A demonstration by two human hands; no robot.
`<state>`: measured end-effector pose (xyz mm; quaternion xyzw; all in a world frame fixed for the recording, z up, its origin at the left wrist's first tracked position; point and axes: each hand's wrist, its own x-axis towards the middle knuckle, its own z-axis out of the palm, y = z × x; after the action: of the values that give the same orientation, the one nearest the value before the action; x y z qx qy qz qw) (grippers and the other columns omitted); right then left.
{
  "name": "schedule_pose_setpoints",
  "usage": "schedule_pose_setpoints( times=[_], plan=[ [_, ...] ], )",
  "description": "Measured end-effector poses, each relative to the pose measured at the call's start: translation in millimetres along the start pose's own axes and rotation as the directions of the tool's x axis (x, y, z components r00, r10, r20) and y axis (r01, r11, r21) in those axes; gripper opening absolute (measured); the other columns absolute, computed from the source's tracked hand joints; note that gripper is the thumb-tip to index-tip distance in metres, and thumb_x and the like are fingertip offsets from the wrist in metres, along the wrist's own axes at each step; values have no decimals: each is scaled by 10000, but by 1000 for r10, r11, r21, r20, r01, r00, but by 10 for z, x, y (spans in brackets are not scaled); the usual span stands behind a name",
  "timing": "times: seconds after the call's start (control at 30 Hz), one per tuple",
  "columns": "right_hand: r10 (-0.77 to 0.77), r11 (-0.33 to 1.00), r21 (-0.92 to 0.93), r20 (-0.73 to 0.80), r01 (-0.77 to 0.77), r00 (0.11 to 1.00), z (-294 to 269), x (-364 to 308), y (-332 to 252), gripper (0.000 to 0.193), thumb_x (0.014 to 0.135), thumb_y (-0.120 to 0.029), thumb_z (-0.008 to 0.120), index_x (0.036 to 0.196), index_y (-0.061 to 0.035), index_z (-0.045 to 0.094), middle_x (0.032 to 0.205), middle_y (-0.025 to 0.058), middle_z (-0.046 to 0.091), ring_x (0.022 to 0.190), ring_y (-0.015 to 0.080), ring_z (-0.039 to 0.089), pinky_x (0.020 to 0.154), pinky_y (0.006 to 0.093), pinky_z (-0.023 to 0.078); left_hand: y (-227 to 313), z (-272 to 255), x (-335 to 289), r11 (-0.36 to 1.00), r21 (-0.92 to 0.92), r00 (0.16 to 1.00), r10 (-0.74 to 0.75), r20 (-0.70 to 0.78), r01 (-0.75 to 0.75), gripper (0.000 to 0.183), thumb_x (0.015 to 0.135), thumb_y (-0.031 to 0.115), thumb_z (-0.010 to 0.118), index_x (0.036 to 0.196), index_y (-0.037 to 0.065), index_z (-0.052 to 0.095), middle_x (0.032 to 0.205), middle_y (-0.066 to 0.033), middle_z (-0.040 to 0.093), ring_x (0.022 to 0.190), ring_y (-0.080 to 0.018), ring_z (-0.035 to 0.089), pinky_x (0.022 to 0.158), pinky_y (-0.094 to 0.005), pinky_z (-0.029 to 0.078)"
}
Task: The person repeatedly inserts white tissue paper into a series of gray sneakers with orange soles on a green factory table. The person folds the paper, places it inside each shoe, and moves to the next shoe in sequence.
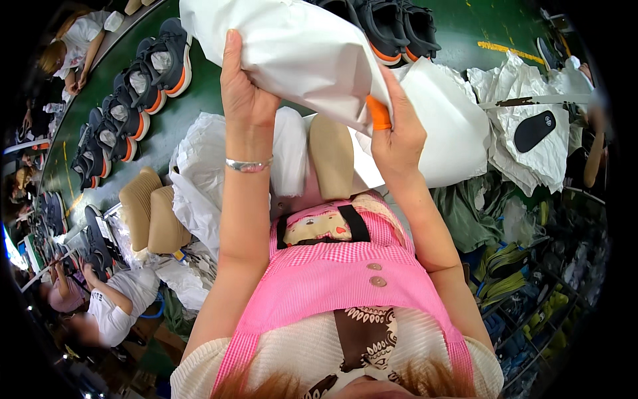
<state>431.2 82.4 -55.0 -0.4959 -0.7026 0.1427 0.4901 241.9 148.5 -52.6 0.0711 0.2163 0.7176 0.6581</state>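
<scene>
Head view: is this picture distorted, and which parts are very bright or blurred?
Head view, left: yes, the edge of the green surface curves, and black surrounds the image; head view, top: the white sheet is very bright, though its creases show; head view, right rim: the white strip ends in a blurred patch.

I hold smooth, matt white paper; my bracelet is shiny metal, my pink apron striped cloth, and the green worktop looks glossy.
</scene>
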Motion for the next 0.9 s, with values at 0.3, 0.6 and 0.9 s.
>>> schedule_pose_setpoints(
  times=[0.3,0.6,0.9],
  plan=[
    [-295,920,-313,-155,236,943,215,312,212,453,682,118,637,1101,-47,587,1037,118,549,862,279,553,755,345,472,-135,212,-105,989,-143,989,20,-145,-41,425,947,286,513,1268,10,470,1290,-119,528,1179,-283,507,1028,-454,391],
    [361,-400,716,697,-572,620,74,243,237,597,952,-491,356,1353,-52,405,1350,145,466,1226,291,474,1045,466,367,-103,281,-397,850,451,962,230,149,-273,505,930,364,551,1317,71,412,1279,-35,502,1153,-186,503,977,-377,435],
    [276,-707,589,739,-392,614,172,-19,353,448,935,-447,496,1203,-93,551,1141,-5,620,1076,143,563,937,338,456,-393,-88,-329,937,346,998,39,49,-53,534,924,361,564,1314,28,413,1286,-69,503,1171,-205,504,1010,-366,413]
  ],
)
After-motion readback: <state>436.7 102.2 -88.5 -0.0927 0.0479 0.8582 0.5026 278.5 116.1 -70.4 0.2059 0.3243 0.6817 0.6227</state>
